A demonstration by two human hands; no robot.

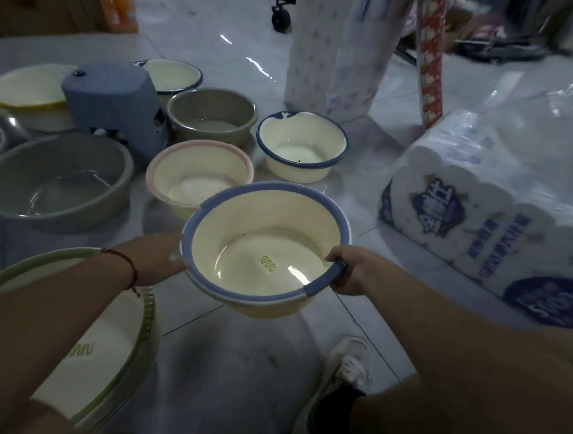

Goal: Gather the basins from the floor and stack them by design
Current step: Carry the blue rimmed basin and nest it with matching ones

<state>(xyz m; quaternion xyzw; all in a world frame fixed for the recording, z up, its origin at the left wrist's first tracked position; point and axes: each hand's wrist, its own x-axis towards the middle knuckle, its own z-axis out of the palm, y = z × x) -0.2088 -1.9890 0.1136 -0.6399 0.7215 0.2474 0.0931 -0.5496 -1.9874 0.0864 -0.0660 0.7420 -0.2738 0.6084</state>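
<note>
Both hands, left hand [162,258] and right hand [349,273], grip the cream plastic basin with blue rim [267,248] by its rim; several basins, including the pink-rimmed cream basin [199,178], remain unstacked on the floor.

There is one view, from a wide-angle camera worn on the person's head. It looks forward and steeply down at the tiled floor [240,364], close enough that both forearms run in from the bottom edge and a shoe [346,367] shows at lower centre. Straight lines bend toward the frame's edges. The far floor and clutter fill the top.
</note>
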